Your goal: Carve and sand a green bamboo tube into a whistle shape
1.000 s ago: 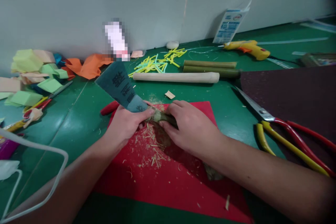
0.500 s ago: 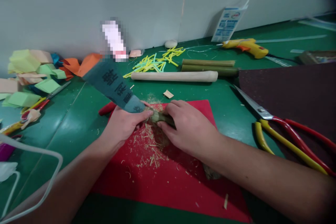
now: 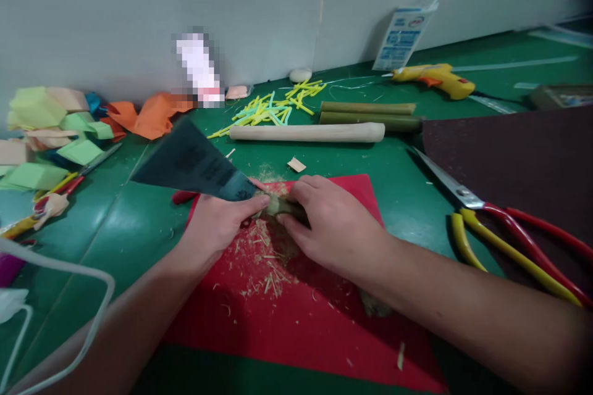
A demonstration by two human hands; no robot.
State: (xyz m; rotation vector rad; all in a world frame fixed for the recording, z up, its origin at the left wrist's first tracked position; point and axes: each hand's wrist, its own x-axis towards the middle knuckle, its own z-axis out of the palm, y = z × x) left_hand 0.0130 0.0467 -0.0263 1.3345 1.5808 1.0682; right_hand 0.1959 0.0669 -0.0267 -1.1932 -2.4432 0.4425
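Note:
My left hand [image 3: 217,222] is closed on the narrow end of a dark blue-green sheet of sandpaper [image 3: 189,160] with printed characters. The sheet flares out toward the upper left. Its pinched end meets the tip of a green bamboo stick [image 3: 277,203], where my left thumb presses. My right hand [image 3: 331,216] wraps around that bamboo, hiding most of its length. Both hands are above a red mat [image 3: 296,333], strewn with fine dust and bamboo shavings [image 3: 273,281]. A red object [image 3: 183,197] lies partly hidden behind my left hand.
A pale bamboo stick [image 3: 306,133] and green bamboo pieces [image 3: 370,117] lie beyond the mat, near yellow strips [image 3: 264,111]. Large scissors [image 3: 482,203] lie at right, a yellow glue gun [image 3: 438,79] behind. Coloured paper [image 3: 50,136] is piled left. A white cable [image 3: 99,308] curves at lower left.
The sandpaper's free end has swung down and left, and its face looks darker now. Both hands stay at almost the same spot on the bamboo.

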